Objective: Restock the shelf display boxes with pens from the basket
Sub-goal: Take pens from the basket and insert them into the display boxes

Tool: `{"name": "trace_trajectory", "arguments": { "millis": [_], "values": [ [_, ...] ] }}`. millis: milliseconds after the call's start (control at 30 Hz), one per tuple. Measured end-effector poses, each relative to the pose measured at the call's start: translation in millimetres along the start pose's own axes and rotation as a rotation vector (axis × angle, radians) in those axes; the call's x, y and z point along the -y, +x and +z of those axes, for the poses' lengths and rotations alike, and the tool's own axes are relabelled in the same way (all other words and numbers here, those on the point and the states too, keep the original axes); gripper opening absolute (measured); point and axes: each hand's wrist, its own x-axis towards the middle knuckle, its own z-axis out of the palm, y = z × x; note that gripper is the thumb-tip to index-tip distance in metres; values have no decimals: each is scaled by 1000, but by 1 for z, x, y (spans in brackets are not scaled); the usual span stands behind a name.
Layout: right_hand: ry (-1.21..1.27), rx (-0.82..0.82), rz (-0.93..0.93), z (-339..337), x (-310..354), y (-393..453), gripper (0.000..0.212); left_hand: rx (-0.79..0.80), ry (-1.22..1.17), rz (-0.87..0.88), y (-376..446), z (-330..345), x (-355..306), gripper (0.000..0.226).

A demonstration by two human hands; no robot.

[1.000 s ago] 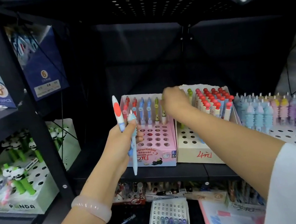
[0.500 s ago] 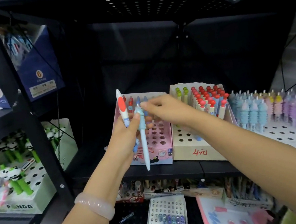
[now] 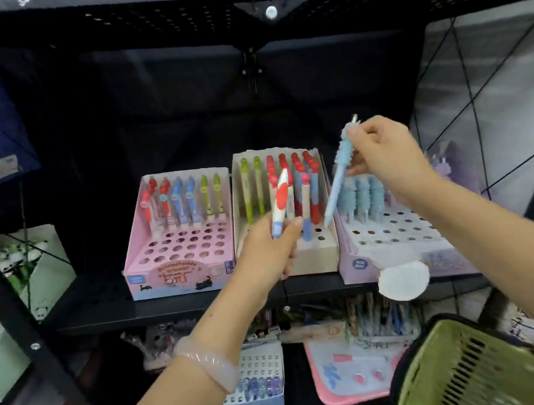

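Restocking is judged to be partly done. A light blue pen [image 3: 338,176] is pinched near its top by the right hand [image 3: 387,156] and is held tilted, tip down, above the gap between the cream display box [image 3: 315,257] and the lilac display box [image 3: 401,251]. A white pen with a red patch [image 3: 281,203] is gripped by the curled fingers of the left hand [image 3: 268,254], in front of the cream box; a second blue barrel seems to be held beside it, though this cannot be told for certain.

In the pink display box [image 3: 179,271] only the back row is filled, and several rows of holes are left open. The cream box is filled at the back, with a few holes left at the front. The lilac box carries blue pens in its rear rows, and many front holes are bare. The green basket [image 3: 474,369] is seen at lower right; its contents are not visible.

Open room is found above the front rows of all three boxes. Movement is bounded by the upper shelf [image 3: 264,5] overhead, by the tall box walls, and by the standing pens, which could be knocked on the way in.
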Motion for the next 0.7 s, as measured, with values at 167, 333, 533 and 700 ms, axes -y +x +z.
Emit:
{"name": "trace_trajectory", "arguments": {
  "millis": [167,333,533,700],
  "values": [
    [-171,-143,-26,-34,-38,4,23,42,11,-31,4,27,0,15],
    [-215,-131,-39,-29,-57,10,27,17,-136,-142,7,36,-2,16],
    [-399,92,-16,-18,-68,6,27,-18,-198,-190,6,36,-5,18],
    [-495,167,3,-15,-68,0,23,22,-223,-116,1,31,1,25]
  ]
}}
